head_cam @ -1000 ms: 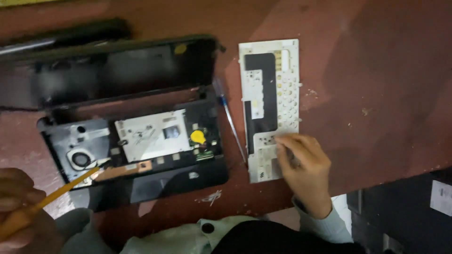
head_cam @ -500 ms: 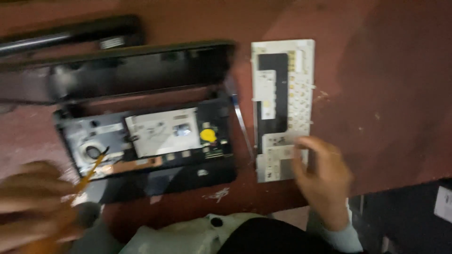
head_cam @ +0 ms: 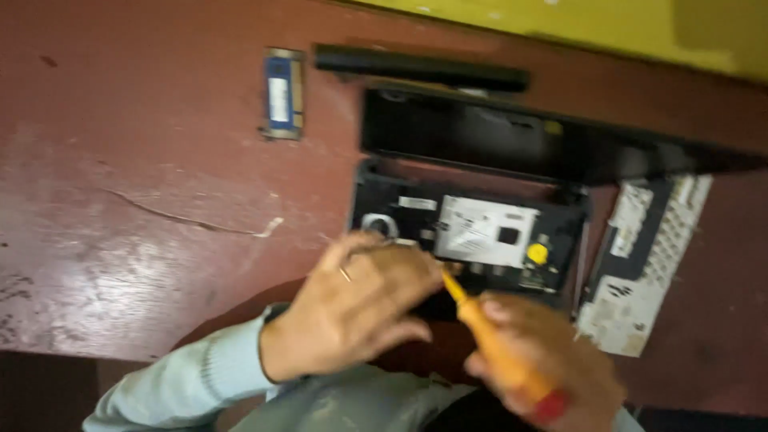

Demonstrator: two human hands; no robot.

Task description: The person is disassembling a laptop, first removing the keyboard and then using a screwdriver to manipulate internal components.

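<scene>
Reddish-brown and scuffed, our worktop [head_cam: 120,240] runs back to a yellow wall [head_cam: 560,24], its painted surface worn and scratched in pale streaks. On it, right in front of us, sits the opened laptop [head_cam: 472,232], its black plastic base with the top cover off and the lid [head_cam: 512,140] tilted back behind it. Inside we see a pale metal shield plate [head_cam: 484,232], a round fan opening [head_cam: 378,226] and a small yellow disc [head_cam: 537,254].

Our left hand [head_cam: 360,308] rests on the near left edge of the base, fingers curled down on it; we cannot tell whether it grips anything. Our right hand [head_cam: 552,368] is closed around the orange handle of a screwdriver [head_cam: 480,324], whose tip points in towards the base's front edge; the view is blurred there, so we cannot tell whether it touches.

We judge the base light but stiff, and fragile inside: thin boards and fine connectors that would crack or bend under pressure. It is best held by the plastic rim, never by the plate or board.

The removed keyboard [head_cam: 640,264] lies face down just right of the base, a flat, thin, flexible-looking panel with a whitish backing. Behind the lid lies a long black bar [head_cam: 420,68], probably the battery, and to the left, well apart, a small blue memory module [head_cam: 283,94], flat and rigid.
</scene>
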